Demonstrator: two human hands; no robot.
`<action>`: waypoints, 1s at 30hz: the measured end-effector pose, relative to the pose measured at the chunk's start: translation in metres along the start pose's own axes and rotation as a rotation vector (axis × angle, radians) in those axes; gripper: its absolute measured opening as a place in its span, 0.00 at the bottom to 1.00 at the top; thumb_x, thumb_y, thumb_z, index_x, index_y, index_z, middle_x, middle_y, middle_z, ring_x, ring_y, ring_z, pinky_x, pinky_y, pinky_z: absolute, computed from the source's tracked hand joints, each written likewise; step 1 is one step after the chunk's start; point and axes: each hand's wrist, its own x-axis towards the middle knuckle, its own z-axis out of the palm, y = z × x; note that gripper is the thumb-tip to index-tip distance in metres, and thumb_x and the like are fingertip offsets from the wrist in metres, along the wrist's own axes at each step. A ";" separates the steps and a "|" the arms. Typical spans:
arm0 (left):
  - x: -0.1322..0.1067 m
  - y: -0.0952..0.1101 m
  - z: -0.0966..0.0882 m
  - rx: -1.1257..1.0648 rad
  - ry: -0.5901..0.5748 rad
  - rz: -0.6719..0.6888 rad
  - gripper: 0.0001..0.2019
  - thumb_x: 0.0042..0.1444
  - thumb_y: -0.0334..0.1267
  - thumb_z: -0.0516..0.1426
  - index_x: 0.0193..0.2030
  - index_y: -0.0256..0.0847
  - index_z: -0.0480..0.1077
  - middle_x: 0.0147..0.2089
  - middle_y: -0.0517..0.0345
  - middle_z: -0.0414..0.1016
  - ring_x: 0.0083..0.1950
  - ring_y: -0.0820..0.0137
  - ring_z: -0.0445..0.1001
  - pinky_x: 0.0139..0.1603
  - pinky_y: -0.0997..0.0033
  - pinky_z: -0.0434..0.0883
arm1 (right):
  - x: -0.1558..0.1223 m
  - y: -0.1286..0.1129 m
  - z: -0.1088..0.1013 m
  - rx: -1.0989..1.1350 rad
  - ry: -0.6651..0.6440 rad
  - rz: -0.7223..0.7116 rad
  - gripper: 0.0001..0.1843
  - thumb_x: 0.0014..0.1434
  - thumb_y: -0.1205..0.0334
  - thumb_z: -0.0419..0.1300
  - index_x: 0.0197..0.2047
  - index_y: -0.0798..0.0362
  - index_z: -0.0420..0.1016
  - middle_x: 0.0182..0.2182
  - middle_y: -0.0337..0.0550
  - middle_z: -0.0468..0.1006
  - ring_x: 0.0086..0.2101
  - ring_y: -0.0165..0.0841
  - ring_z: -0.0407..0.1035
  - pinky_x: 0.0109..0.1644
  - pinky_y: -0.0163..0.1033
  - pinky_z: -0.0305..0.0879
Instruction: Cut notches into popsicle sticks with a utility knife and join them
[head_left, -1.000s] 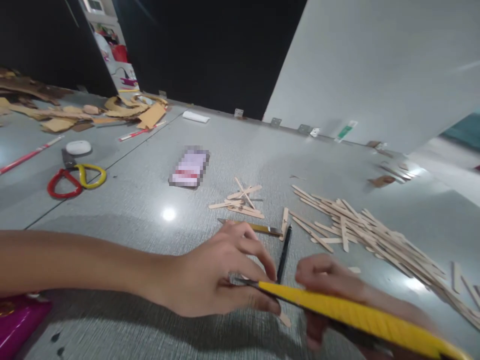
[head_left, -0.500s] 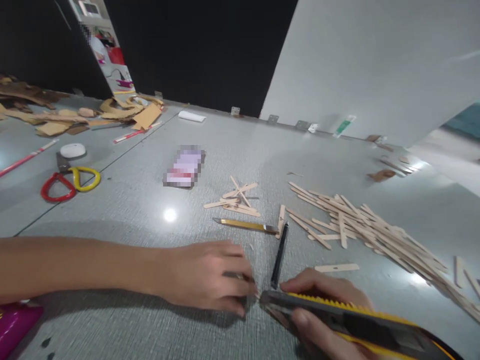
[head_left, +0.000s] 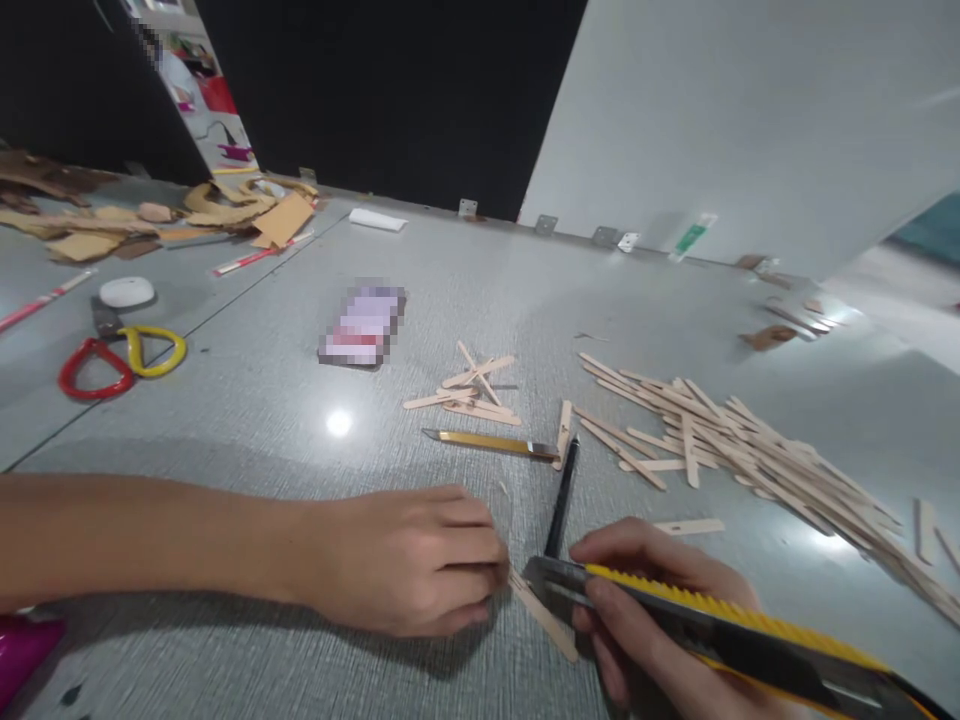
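Note:
My right hand (head_left: 660, 590) is closed around a yellow and black utility knife (head_left: 739, 625), its front end pointing left. That tip is just beside a wooden craft stick (head_left: 547, 625) lying slantwise on the table. My left hand (head_left: 427, 560) has its fingers curled down over the stick's far end, hiding it. Above the cutter's tip lies a black pen (head_left: 562, 500). A slim yellow craft knife (head_left: 487, 441) rests beyond my left hand, its handle end near another stick (head_left: 564, 432).
A large heap of craft sticks (head_left: 757, 455) lies on the right, a smaller group (head_left: 476, 385) in the middle. Farther left are a phone (head_left: 364, 325), red-and-yellow-handled snips (head_left: 124, 360), a white mouse-shaped object (head_left: 127, 292) and cardboard scraps (head_left: 281, 220). Upright panels (head_left: 405, 90) close off the back.
My right hand and the utility knife have shifted slightly right and up, uncovering more of the craft stick. My left fingers are more tightly curled. The view has shifted slightly.

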 end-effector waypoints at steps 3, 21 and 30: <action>0.000 -0.001 0.000 -0.010 0.002 0.008 0.10 0.71 0.29 0.56 0.45 0.27 0.80 0.45 0.45 0.82 0.46 0.63 0.77 0.54 0.64 0.77 | 0.002 0.000 0.000 0.030 -0.039 -0.016 0.19 0.68 0.40 0.65 0.44 0.48 0.76 0.22 0.37 0.81 0.24 0.33 0.76 0.30 0.35 0.72; -0.003 -0.006 -0.002 -0.047 -0.003 0.014 0.13 0.67 0.22 0.52 0.48 0.29 0.78 0.50 0.42 0.83 0.52 0.62 0.79 0.66 0.63 0.77 | 0.009 -0.002 0.011 -0.156 -0.092 -0.178 0.09 0.71 0.55 0.62 0.39 0.47 0.75 0.23 0.37 0.83 0.22 0.31 0.76 0.27 0.32 0.73; -0.001 -0.008 -0.002 -0.115 0.017 -0.011 0.16 0.68 0.20 0.50 0.50 0.26 0.79 0.48 0.41 0.82 0.53 0.62 0.77 0.62 0.66 0.77 | 0.014 0.009 0.007 -0.209 -0.188 -0.288 0.11 0.76 0.54 0.56 0.40 0.49 0.70 0.22 0.36 0.79 0.21 0.29 0.71 0.24 0.32 0.66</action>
